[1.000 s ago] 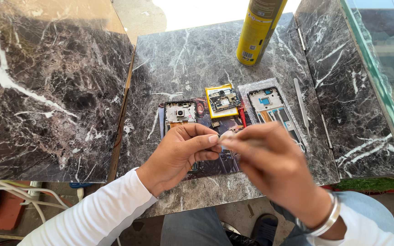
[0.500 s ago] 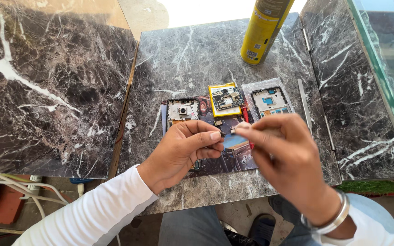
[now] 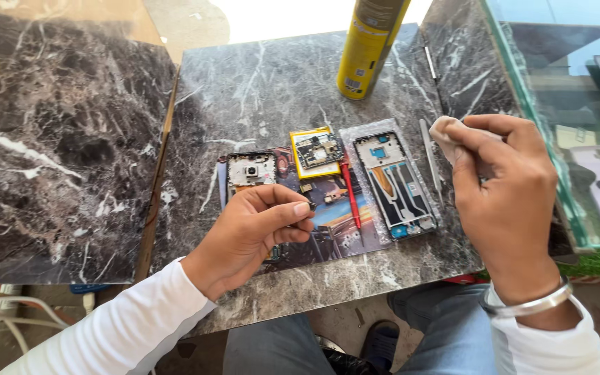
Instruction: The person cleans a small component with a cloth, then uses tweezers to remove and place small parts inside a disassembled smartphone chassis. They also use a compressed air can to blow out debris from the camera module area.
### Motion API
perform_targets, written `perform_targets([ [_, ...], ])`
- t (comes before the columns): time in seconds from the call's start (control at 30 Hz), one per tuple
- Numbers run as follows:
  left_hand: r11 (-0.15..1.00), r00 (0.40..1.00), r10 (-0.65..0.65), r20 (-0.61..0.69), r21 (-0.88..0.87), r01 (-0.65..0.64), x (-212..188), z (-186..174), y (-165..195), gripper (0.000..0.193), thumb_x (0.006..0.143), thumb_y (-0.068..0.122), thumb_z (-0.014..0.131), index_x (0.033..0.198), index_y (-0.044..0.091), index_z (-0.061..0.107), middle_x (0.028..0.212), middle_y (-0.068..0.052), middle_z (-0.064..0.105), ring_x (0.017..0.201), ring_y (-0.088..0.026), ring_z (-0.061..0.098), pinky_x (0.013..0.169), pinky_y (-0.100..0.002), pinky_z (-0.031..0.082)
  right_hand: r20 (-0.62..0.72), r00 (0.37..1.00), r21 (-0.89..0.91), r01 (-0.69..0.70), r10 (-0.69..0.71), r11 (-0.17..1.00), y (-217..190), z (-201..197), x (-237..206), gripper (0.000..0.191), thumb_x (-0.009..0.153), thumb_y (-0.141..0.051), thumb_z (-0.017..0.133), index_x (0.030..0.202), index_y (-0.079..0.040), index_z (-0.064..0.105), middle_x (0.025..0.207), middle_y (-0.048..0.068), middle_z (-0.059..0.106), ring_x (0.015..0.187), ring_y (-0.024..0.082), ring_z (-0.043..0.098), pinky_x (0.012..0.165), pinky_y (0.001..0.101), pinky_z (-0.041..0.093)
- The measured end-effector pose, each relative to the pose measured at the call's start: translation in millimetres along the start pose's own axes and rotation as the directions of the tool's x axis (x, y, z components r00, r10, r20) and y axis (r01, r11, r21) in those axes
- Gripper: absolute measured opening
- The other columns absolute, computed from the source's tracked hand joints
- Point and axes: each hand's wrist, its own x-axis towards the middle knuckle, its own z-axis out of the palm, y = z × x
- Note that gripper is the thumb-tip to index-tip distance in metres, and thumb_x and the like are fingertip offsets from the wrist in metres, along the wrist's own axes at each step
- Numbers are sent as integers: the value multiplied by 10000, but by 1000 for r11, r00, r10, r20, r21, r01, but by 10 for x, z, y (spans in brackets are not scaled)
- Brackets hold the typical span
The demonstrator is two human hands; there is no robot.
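**What the view is keeping out of sight**

The left hand [image 3: 255, 232] is pinching something dark at its fingertips, too small to identify, and is covering the lower part of the opened phone body [image 3: 251, 170] beneath it. The right hand [image 3: 505, 201] is closing around a pale cloth [image 3: 444, 129], hiding most of it. The yellow spray can [image 3: 368, 45] is running off the top edge, its cap unseen. Parts behind the glass pane [image 3: 578, 139] are showing only dimly, and one device is being cut by the right edge
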Motion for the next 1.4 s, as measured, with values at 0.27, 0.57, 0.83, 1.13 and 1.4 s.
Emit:
perform_targets([
  [0.27,999,999,37,-26,26,-37,9,-4,16,160,918,110,735,1019,-12,712,908,-103,748,830,-165,732,772,-318,615,90,995,-209,57,-39,976,379,137,-129,253,985,31,660,1216,-18,751,1210,194,661,1106,341,653,977,425,530],
  [0.57,997,998,65,-20,44,-64,13,-14,16,163,912,114,748,1015,-8,710,905,-94,748,826,-164,735,762,-322,614,227,957,-386,-82,181,919,471,334,-159,378,962,-89,585,1323,-52,691,1517,246,527,1218,410,594,1000,468,503],
  [0.83,993,992,114,-51,36,-112,22,-37,16,162,912,113,749,1015,-2,703,903,-88,749,805,-151,727,738,-306,614,292,954,-316,28,69,948,184,238,-90,482,870,-387,759,1250,-95,697,1325,143,651,1196,367,606,968,472,501],
  [1.13,494,837,545,47,789,-366,7,29,155,102,894,136,780,969,76,746,870,-38,733,734,-129,687,634,-280,551,480,832,-455,-35,278,890,52,227,-144,924,662,-634,806,1414,-163,548,1310,151,615,1189,355,583,936,484,495],
  [1.4,-101,795,496,348,933,-345,-14,59,326,72,805,154,796,868,122,779,847,-20,707,846,-238,677,717,-390,538,486,829,-466,-21,276,884,89,234,-184,897,671,-601,804,1419,-179,546,1336,142,601,1205,349,587,940,482,511],
])
